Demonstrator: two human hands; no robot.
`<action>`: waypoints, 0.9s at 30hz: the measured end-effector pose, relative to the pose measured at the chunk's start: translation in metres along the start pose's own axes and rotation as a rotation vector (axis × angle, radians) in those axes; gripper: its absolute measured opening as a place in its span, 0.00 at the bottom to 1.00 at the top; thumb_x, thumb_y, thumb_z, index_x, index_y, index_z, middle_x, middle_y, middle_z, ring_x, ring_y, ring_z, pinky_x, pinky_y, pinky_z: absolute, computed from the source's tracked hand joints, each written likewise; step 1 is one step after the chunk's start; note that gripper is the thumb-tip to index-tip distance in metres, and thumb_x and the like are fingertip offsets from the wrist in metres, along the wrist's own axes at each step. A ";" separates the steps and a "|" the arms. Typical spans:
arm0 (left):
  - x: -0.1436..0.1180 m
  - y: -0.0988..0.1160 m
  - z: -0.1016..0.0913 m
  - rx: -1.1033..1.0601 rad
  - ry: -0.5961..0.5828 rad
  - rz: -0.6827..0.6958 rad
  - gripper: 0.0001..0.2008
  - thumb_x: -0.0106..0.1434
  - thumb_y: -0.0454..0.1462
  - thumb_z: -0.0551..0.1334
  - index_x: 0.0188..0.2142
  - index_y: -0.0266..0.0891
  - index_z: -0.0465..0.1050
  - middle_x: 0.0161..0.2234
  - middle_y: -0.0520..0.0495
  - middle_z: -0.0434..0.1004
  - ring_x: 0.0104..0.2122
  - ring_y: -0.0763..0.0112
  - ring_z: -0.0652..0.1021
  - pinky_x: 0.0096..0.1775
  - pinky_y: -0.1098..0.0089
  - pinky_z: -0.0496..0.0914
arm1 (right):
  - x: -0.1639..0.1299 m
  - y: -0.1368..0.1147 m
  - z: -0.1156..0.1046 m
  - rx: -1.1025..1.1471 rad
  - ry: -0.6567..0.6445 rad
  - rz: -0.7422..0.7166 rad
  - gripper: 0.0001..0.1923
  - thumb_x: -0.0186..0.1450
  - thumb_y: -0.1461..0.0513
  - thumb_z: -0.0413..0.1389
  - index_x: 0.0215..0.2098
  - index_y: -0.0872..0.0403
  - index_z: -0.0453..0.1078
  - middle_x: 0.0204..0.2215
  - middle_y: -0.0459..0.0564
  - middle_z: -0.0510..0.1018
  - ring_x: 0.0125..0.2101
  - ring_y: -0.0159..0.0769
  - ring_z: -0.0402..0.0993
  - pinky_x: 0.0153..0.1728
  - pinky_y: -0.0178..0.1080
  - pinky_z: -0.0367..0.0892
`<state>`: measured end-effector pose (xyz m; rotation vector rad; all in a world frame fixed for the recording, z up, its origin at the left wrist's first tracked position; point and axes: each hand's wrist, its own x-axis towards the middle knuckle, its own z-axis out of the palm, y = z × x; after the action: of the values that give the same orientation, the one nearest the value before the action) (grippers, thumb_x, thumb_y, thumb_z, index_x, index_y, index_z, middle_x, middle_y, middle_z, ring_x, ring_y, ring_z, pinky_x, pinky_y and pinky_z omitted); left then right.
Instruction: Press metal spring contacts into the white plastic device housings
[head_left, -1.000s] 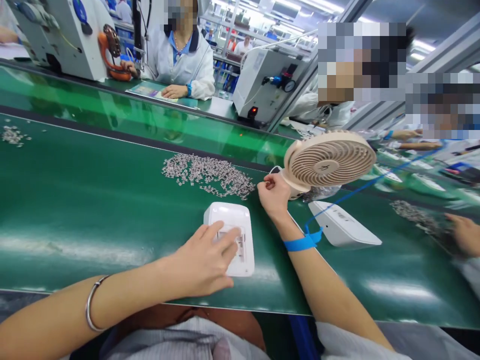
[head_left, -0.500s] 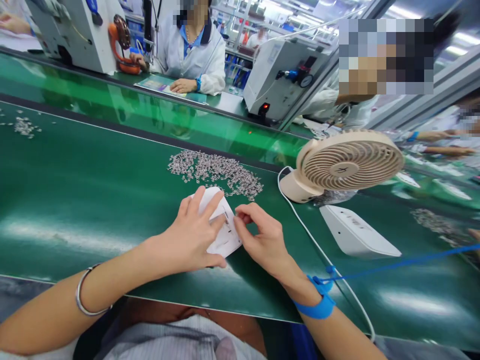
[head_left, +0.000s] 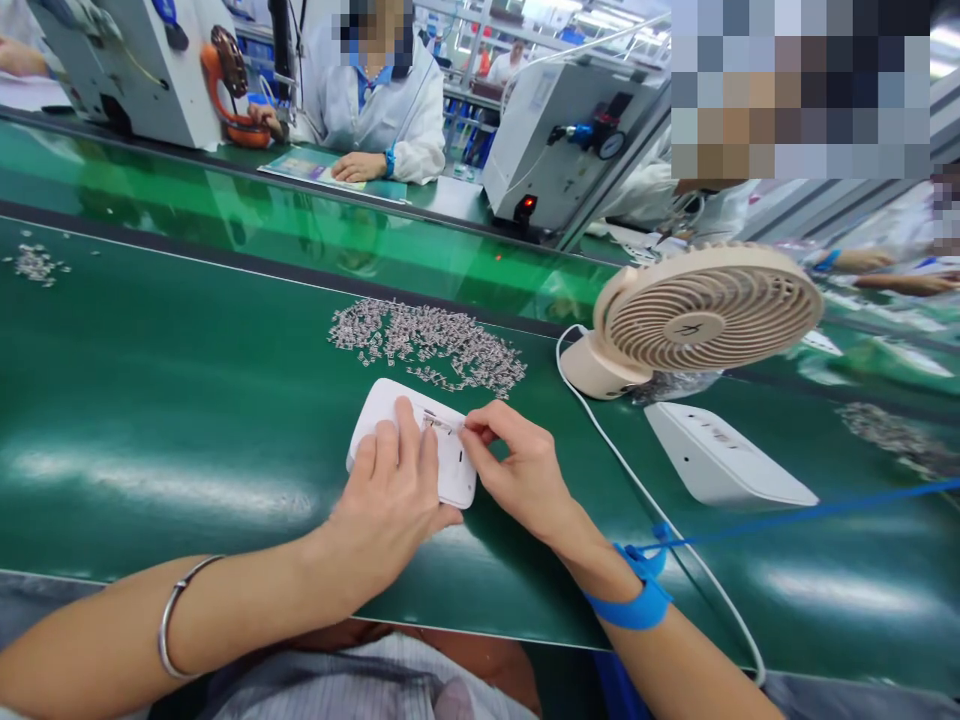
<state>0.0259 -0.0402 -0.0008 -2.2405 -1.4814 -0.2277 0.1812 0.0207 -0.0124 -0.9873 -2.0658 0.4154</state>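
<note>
A white plastic housing (head_left: 379, 408) lies flat on the green belt (head_left: 150, 400) in front of me. My left hand (head_left: 390, 500) rests on its near side, fingers spread over it, holding it down. My right hand (head_left: 517, 470) pinches a small metal clip between thumb and forefinger and presses it at a slot on the housing's top. Just behind the housing lies a heap of small metal clips (head_left: 427, 345). A blue strap circles my right wrist.
A beige desk fan (head_left: 697, 320) stands at right, its white cable (head_left: 637, 480) running toward me. A second white housing (head_left: 727, 470) lies below the fan. Across the belt stand white machines (head_left: 562, 150), with a seated person in a white coat (head_left: 375, 100). More clips (head_left: 34, 265) lie far left.
My right hand came back from the clip heap near the fan to the housing. The housing went from tilted up in my left hand to flat on the belt.
</note>
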 end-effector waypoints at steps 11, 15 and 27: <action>-0.001 0.002 0.003 0.020 0.002 0.067 0.31 0.58 0.51 0.61 0.50 0.26 0.67 0.54 0.30 0.62 0.46 0.50 0.71 0.43 0.61 0.66 | -0.001 -0.002 0.011 -0.136 0.003 0.021 0.08 0.62 0.69 0.47 0.28 0.55 0.65 0.29 0.50 0.66 0.29 0.36 0.64 0.30 0.38 0.63; -0.001 0.003 0.003 0.033 0.020 0.044 0.34 0.54 0.54 0.63 0.50 0.29 0.69 0.53 0.33 0.65 0.46 0.52 0.71 0.43 0.63 0.66 | -0.001 -0.002 0.014 -0.134 0.053 0.015 0.08 0.61 0.70 0.47 0.26 0.54 0.62 0.28 0.49 0.65 0.29 0.35 0.64 0.30 0.37 0.62; 0.003 0.007 0.003 0.009 0.020 -0.005 0.37 0.48 0.58 0.64 0.52 0.40 0.68 0.53 0.35 0.66 0.44 0.54 0.72 0.41 0.64 0.65 | -0.001 0.000 0.015 -0.133 0.075 0.020 0.08 0.59 0.71 0.47 0.26 0.54 0.60 0.28 0.49 0.65 0.28 0.34 0.63 0.28 0.36 0.61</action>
<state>0.0329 -0.0384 -0.0038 -2.2215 -1.4751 -0.2434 0.1696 0.0204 -0.0226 -1.0863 -2.0374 0.2501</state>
